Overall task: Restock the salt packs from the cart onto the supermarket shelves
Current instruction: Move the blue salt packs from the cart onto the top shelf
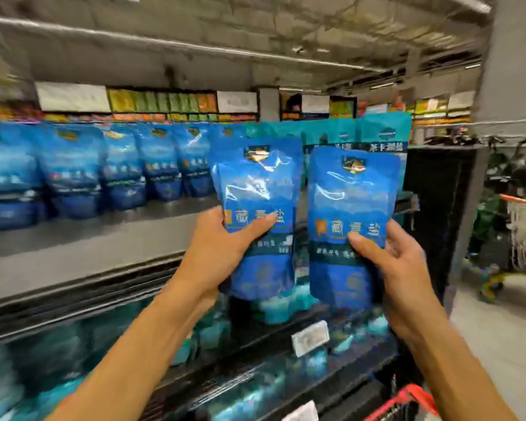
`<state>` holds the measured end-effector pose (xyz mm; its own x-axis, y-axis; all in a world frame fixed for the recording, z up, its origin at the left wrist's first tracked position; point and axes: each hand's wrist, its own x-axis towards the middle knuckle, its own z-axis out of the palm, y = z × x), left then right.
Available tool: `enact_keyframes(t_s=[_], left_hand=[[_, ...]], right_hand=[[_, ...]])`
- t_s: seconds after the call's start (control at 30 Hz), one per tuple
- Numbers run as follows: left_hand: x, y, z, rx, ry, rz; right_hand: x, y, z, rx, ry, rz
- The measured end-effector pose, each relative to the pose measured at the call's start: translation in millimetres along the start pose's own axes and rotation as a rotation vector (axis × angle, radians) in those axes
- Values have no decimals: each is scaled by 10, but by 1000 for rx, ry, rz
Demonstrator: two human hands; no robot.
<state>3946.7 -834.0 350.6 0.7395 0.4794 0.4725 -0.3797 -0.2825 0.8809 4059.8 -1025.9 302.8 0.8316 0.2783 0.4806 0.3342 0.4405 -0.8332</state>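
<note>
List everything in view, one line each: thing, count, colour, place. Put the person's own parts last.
held salt packs: two, blue, upright side by side in front of the shelf, one in each hand.
shelved salt packs: a row, exact count blurred, blue, standing on the shelf at left.
teal packs: several, teal, behind the held ones.
shelf: one, grey, bare strip in front of the row.
lower packs: many, bluish, blurred, on the shelves below.
price tag: one, white, on a lower shelf edge.
cart: one, red rim, bottom right corner.
hands: two; left hand grips the left pack, right hand grips the right pack.
</note>
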Motion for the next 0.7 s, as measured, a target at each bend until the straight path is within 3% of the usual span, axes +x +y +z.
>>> enact_keyframes(t_s=[0.2,0.43,0.63,0.7], left_hand=[[530,444,-867,60,206,49],[1253,215,-1908,69,445,-131],[1753,-315,-2302,58,510,-196],[1864,-438,-2330,116,465,-178]], right_hand=[[788,-111,1192,111,-237,72],[1662,209,2444,142,-410,265],[2230,758,3023,1,-538,371],[2339,919,3081,-19,-543,399]])
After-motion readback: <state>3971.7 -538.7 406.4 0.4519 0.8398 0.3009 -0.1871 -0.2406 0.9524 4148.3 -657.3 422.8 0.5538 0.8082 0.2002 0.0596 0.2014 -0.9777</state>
